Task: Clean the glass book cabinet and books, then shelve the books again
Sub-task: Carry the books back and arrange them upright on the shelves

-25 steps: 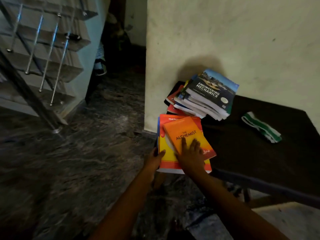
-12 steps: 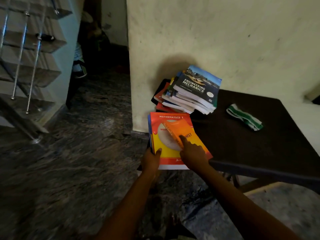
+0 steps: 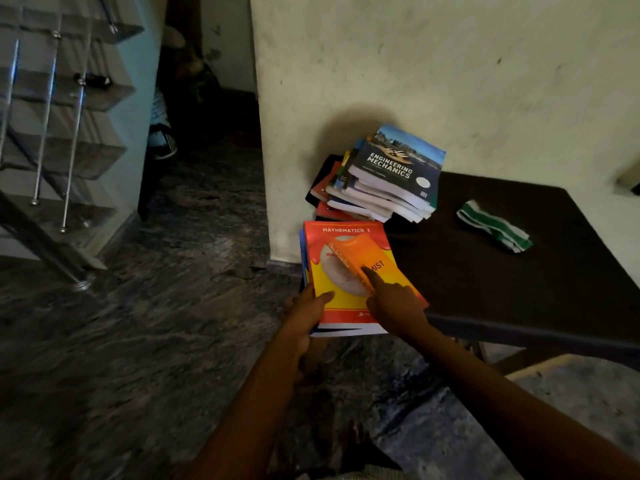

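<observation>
— What does the top book of the pile at the back of the table say?
— "ENGINEERING MECHANICS", white on a dark cover.
— And the red and yellow book at the table's front left corner?
— "MATHEMATICS I" along its top edge. The orange book on it shows only "MIST", and its spine starts "THE ALC"; the rest is covered.

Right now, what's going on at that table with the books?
A person's left hand grips the near-left edge of the Mathematics I book at the corner of the table. The right hand has its index finger on the orange paperback tilted on top. A taller book stack sits behind by the wall; a green-and-white cloth lies apart.
</observation>
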